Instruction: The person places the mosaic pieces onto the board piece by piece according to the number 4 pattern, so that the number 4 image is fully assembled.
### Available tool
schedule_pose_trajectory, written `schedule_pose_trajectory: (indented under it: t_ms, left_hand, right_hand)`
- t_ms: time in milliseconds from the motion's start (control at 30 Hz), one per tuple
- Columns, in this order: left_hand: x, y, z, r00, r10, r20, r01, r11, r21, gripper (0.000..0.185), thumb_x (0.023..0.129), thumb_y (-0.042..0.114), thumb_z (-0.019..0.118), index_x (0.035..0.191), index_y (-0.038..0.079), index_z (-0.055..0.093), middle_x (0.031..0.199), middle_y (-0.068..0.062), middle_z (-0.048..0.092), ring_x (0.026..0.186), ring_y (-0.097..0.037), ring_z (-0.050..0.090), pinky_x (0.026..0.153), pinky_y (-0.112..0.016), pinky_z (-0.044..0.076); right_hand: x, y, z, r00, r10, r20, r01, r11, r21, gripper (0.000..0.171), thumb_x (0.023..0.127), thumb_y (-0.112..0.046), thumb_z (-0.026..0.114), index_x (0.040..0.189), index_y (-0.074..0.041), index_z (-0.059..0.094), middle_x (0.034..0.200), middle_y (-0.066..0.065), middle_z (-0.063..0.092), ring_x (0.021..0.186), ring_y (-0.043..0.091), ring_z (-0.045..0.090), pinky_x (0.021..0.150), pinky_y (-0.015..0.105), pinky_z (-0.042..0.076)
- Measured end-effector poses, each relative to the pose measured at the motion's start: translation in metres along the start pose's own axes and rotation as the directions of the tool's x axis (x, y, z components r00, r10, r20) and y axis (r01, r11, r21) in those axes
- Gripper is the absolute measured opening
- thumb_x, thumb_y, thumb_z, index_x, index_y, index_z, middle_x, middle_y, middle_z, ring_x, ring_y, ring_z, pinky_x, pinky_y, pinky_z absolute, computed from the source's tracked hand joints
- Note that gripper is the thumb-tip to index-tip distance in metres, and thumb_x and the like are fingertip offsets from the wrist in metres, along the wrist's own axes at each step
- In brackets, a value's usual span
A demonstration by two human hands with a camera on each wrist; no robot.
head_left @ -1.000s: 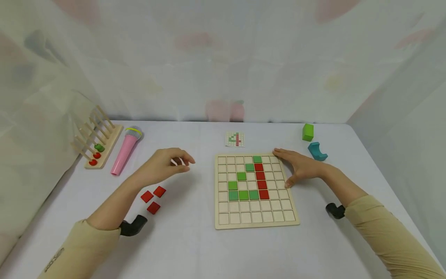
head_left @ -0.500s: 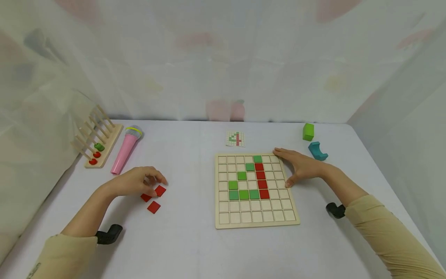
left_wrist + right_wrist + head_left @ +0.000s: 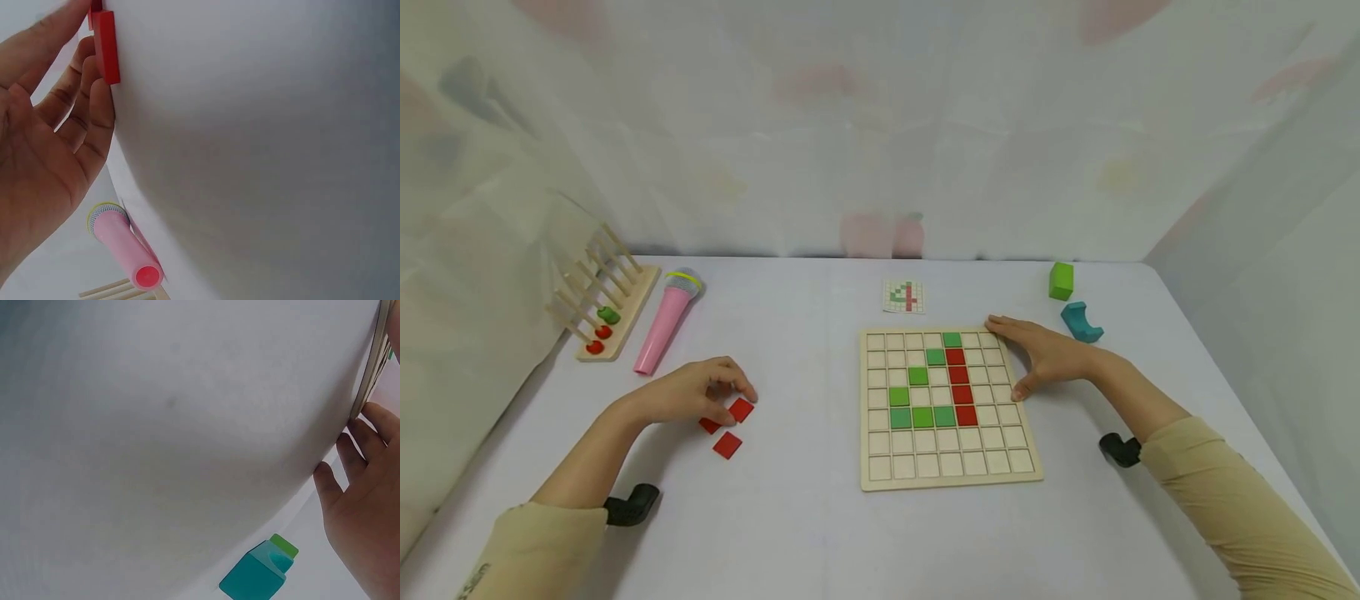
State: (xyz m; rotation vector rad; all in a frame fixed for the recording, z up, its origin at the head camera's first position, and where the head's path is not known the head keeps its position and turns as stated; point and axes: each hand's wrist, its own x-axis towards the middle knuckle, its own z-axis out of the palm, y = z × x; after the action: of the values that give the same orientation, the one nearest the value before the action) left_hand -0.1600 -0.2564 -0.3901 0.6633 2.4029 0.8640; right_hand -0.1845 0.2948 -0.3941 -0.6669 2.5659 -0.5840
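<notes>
In the head view my left hand is at the red square tiles on the left, thumb and index fingertips at opposite edges of one red tile. A second red tile is partly hidden under the thumb; a third red tile lies just nearer. My right hand rests with spread fingers along the right edge of a wooden grid board, index at its far corner and thumb lower down. Green tiles and a column of red tiles sit in the board's squares, partly outlining a 4.
A small pattern card showing a 4 lies beyond the board. At far left are a pink toy microphone and a wooden peg stand with beads. A green block and a teal curved block stand behind my right hand.
My left hand has moved left and nearer, from between the microphone and the board down to the red tiles, and has stayed there for the last half second. The right hand keeps its place.
</notes>
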Motion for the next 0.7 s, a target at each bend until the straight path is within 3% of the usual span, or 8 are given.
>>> schedule_pose_trajectory:
  t_ms: [267,533,700]
  left_hand:
    - [0.0,0.004,0.0,1.0,-0.002,-0.026,0.002,1.0,-0.017,0.024,0.079,0.013,0.078,0.1,0.021,0.071,0.104,0.0,0.061,0.095,-0.016,0.051,0.08,-0.021,0.046]
    - [0.006,0.013,0.001,0.999,-0.023,-0.037,0.026,0.997,0.071,0.024,0.079,0.002,0.075,0.094,0.016,0.064,0.091,-0.001,0.059,0.083,-0.017,0.053,0.065,-0.022,0.047]
    - [0.012,0.024,0.002,0.999,-0.032,-0.042,0.036,0.993,0.109,0.021,0.081,0.002,0.074,0.089,0.014,0.06,0.082,0.001,0.06,0.078,-0.015,0.054,0.066,-0.023,0.046]
  right_hand:
    - [0.001,0.0,-0.001,1.0,-0.003,-0.001,0.003,1.0,-0.003,0.119,0.066,-0.046,0.087,0.157,-0.005,0.022,0.165,0.021,0.016,0.152,0.046,0.012,0.119,0.067,0.016]
    - [0.0,-0.001,-0.002,1.0,0.001,0.003,-0.001,1.0,0.008,0.119,0.066,-0.045,0.088,0.157,-0.005,0.021,0.165,0.021,0.015,0.152,0.046,0.012,0.119,0.068,0.016]
    - [0.0,0.0,-0.001,1.0,-0.003,0.003,0.003,1.0,0.006,0.119,0.066,-0.045,0.088,0.157,-0.004,0.021,0.165,0.021,0.015,0.152,0.046,0.012,0.119,0.068,0.016]
